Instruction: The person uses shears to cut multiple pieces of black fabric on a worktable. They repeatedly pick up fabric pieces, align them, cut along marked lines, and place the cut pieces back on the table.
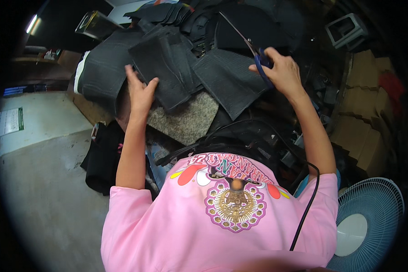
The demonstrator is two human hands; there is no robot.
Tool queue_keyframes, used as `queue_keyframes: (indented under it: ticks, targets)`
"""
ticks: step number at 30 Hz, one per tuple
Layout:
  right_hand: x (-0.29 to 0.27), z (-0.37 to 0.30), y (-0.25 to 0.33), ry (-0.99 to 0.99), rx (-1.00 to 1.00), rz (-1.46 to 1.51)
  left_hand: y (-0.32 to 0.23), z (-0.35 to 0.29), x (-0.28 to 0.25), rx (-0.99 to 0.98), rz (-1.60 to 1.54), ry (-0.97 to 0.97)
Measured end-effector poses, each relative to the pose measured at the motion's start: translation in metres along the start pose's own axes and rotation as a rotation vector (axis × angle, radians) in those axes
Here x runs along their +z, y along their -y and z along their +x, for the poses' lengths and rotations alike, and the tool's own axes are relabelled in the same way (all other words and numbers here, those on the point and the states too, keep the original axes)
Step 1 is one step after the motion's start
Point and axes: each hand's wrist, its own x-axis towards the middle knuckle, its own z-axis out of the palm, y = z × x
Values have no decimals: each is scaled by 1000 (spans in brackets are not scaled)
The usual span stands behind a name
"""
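Note:
My right hand [283, 72] grips a pair of scissors [260, 63] by the dark blue handles. Its long metal blades point up and to the left over the dark material, and they look nearly closed. My left hand [141, 90] is open, thumb and fingers apart, beside a stack of black fabric pieces [161, 68]; whether it touches them I cannot tell. Right of that stack, below the scissors, lies another flat black piece [231, 79]. A larger black sheet [102, 68] with a white edge drapes at the left.
Grey speckled carpet-like material [186, 115] shows under the pieces. A black cable [310, 195] runs over my shirt. Brown cardboard [360, 118] is stacked at the right, a light blue fan [371, 222] stands lower right, and a grey plastic frame [347, 31] lies at far right.

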Motion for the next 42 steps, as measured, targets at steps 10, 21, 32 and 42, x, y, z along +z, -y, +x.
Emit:
queue_keyframes:
  ticks: [10, 21, 32, 42]
  targets:
    - [9, 57, -65, -108, -281, -678, 24, 5, 40, 95, 715, 204]
    - [-17, 77, -67, -506, 153, 727, -35, -53, 89, -620, -554, 554]
    - [-5, -45, -175, -404, 982, 985, -32, -46, 117, -887, -886, 583]
    - [-10, -112, -123, -544, 814, 1195, -64, -8, 131, -667, -922, 486]
